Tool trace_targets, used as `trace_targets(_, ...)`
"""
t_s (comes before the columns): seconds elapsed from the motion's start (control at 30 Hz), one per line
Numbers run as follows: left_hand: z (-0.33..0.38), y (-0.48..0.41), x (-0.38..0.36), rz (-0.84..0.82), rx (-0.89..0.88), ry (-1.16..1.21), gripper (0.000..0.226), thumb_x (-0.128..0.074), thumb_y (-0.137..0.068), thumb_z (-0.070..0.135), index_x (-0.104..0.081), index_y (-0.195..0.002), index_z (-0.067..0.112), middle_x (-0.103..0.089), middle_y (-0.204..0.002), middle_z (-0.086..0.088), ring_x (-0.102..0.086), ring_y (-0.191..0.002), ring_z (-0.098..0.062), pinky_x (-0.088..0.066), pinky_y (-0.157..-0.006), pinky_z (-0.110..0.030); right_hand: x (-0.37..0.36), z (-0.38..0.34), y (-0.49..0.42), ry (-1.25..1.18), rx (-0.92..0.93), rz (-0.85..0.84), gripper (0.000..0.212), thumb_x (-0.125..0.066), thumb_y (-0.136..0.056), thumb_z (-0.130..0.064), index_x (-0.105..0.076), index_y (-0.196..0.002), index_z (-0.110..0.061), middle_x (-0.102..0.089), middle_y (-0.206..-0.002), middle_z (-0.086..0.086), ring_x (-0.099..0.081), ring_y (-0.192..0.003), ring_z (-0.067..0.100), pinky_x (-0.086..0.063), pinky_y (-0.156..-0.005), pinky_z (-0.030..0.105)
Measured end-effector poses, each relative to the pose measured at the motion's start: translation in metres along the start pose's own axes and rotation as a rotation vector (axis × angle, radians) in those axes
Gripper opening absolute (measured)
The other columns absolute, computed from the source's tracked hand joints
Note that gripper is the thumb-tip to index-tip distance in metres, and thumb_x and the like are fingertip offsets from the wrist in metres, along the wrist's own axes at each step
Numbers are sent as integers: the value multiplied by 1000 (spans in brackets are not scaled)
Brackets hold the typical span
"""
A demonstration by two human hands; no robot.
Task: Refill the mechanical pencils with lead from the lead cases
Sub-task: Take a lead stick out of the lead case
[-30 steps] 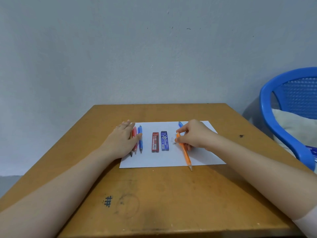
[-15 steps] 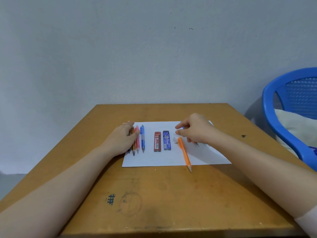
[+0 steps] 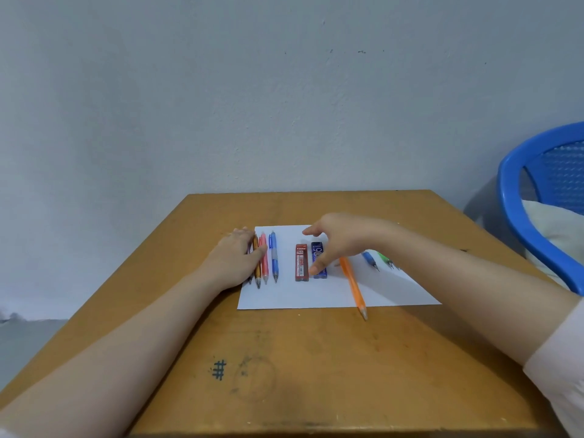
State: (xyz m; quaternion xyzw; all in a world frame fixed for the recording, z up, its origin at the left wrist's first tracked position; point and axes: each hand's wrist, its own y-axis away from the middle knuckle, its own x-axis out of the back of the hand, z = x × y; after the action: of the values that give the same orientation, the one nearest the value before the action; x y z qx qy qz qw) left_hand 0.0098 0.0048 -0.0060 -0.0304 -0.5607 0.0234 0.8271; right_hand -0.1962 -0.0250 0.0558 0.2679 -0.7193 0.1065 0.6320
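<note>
Head view: the right hand [image 3: 338, 238] hovers over the blue lead case [image 3: 318, 250], fingers spread and closed on nothing (whether the thumb touches it, I cannot tell). The red lead case [image 3: 301, 262] lies just beside it on the paper [image 3: 316, 295]. The left hand [image 3: 234, 263] rests flat on a row of pencils [image 3: 274, 257]. An orange pencil [image 3: 354, 286] lies loose nearby. The step looks like fetching lead; next comes a pinch across the case's narrow sides.
</note>
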Motion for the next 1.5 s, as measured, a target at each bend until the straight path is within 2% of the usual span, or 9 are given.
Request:
trace_targets(0.27, 2, 1, 1, -7, -6, -21, 60, -34, -100, 46, -21, -151, 16, -16, -158, -4, -13, -146, -19, -12, -117, -35, -5, -8, -9, -7, 13, 25, 84, -77, -74, -39, -37, -145, -17, -59, -123, -2, -52, -101, 11, -43, -84, 23)
trace_targets(0.43, 3, 1, 1, -7, 7, -24, 61, -34, -100, 46, -21, -151, 16, -16, -158, -4, -13, -146, -20, -12, -117, -36, -5, -6, -4, 9, -43, 62, 92, -76, -71, -47, -32, -146, -15, -48, -139, 1, -47, -123, 20, -39, -89, 26)
trace_targets(0.7, 1, 0, 0, -7, 0, -27, 60, -34, -100, 46, -21, -151, 17, -16, -159, -3, -12, -146, -19, -12, -117, -35, -5, -8, 2, -13, -60, 82, 89, -77, -71, -45, -35, -144, -15, -49, -139, 4, -47, -123, 21, -41, -95, 29)
trace_targets(0.83, 1, -1, 0, 6, -3, -19, 60, -34, -99, 47, -21, -151, 17, -16, -159, -2, -13, -146, -19, -12, -117, -35, -5, -10, 3, -39, 10, 192, 85, -83, -66, -39, -46, -138, -14, -49, -115, 2, -46, -103, 15, -39, -75, 20)
trace_targets(0.9, 0, -1, 0, 8, -3, -8, 60, -35, -99, 47, -22, -150, 18, -17, -158, -2, -14, -146, -19, -13, -117, -36, -5, -11, 2, -75, 34, 292, 78, -85, -65, -33, -52, -133, -14, -45, -107, 0, -44, -95, 12, -39, -76, 22)
trace_targets(1.1, 4, 1, 0, 195, -26, -34, 54, -35, -100, 44, -30, -147, 19, -23, -157, -1, -16, -145, -17, -9, -118, -42, -1, -5, 3, -455, 60, 480, 38, -80, -72, -9, -70, -109, -12, -58, -79, -16, -58, -71, 1, -53, -78, 26)
trace_targets(1.3, 21, 18, 2, 446, -348, 213, 43, -43, -98, 39, -47, -137, 21, -50, -138, 5, -40, -129, -11, -29, -107, -26, 2, 5, 14, -925, 79, 592, 19, -73, -77, 3, -70, -80, -16, -71, -74, 3, -67, -63, 16, -56, -73, 27)
trace_targets(1.4, 30, 26, 1, 468, -501, 226, 54, -41, -89, 53, -53, -132, 22, -56, -127, 8, -43, -122, -6, -34, -100, -24, 1, 5, 25, -1136, 102, 609, 13, -70, -78, 6, -68, -83, -6, -70, -79, 13, -69, -66, 20, -57, -69, 23)
trace_targets(1.5, 39, 30, 0, 545, -620, 174, 49, -51, -86, 45, -61, -123, 14, -63, -114, 3, -47, -114, -7, -35, -95, -19, -5, 6, 33, -1319, 107, 603, 12, -67, -78, 10, -66, -84, 0, -67, -81, 18, -69, -68, 23, -58, -67, 23)
